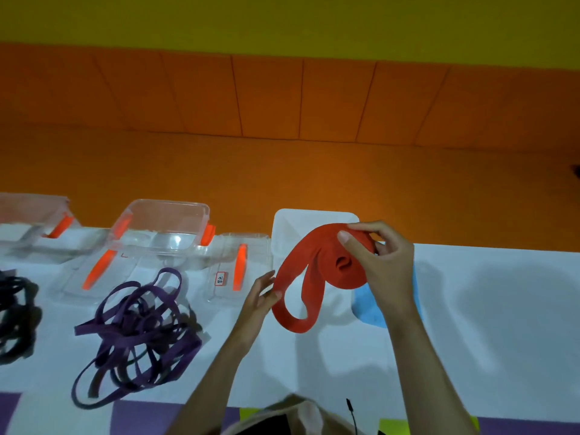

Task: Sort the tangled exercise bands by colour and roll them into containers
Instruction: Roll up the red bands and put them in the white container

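Observation:
A wide red exercise band [309, 274] is held above the white table, partly wound into a roll with a loose loop hanging down to the left. My right hand [381, 259] grips the roll, thumb on its front face. My left hand [262, 293] pinches the outer edge of the hanging loop. A tangle of purple bands [141, 328] lies on the table to the left. A dark tangle [15, 315] sits at the far left edge. Behind the red band stands a clear container [284, 227].
Clear containers with orange clips [163, 224], [34, 221] and loose lids [238, 268], [103, 271] line the table's back. A blue band [370, 306] lies under my right hand. The white table [486, 324] ends against an orange padded wall.

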Tool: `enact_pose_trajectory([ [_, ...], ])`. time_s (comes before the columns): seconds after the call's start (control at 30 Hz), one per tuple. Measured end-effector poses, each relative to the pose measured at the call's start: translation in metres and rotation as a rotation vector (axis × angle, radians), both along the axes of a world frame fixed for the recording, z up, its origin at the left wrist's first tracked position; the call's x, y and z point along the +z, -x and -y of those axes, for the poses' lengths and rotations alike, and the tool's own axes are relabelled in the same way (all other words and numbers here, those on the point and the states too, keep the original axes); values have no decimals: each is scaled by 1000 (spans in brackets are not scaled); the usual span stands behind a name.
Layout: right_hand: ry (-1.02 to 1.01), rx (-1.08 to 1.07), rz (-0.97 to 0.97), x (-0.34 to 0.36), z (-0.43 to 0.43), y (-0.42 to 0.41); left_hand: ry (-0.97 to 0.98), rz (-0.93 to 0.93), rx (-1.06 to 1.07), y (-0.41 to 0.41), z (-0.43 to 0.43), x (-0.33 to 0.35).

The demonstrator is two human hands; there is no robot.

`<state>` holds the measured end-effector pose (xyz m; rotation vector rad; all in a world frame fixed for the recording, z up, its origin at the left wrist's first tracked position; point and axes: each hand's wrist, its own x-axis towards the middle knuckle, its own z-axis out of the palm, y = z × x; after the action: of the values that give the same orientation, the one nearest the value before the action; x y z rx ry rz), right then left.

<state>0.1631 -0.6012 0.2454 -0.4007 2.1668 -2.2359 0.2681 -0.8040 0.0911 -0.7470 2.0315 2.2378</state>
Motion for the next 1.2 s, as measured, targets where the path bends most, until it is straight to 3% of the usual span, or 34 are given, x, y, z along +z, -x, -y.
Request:
enact_pose_trajectory([
  [0.1,14,-10,-15,2,-7,5,18,123,65,3,-15,-29],
  [0.2,25,-36,-23,-1,-16,9,-110,181,239,5,-25,-43],
  [0.3,14,-97,-35,-6,-27,15,-247,140,288,-2,-24,-40],
  [0.47,-31,-250,1,-25,-49,27,-425,95,180,-11,-25,-29],
  [0.6,-62,-354,43,-43,-62,33,-758,14,241,-22,-21,-37],
  [0.67,-76,-386,59,-48,-67,34,-812,-16,256,-28,-17,-36],
  [0.8,-49,-330,43,-46,-72,31,-771,13,298,-33,-14,-33],
  [1.03,0,-98,-45,-29,-64,16,-371,73,154,-37,-19,-16],
  [1.2,-42,23,-97,-19,-62,5,-22,-99,-14,-11,-39,59],
])
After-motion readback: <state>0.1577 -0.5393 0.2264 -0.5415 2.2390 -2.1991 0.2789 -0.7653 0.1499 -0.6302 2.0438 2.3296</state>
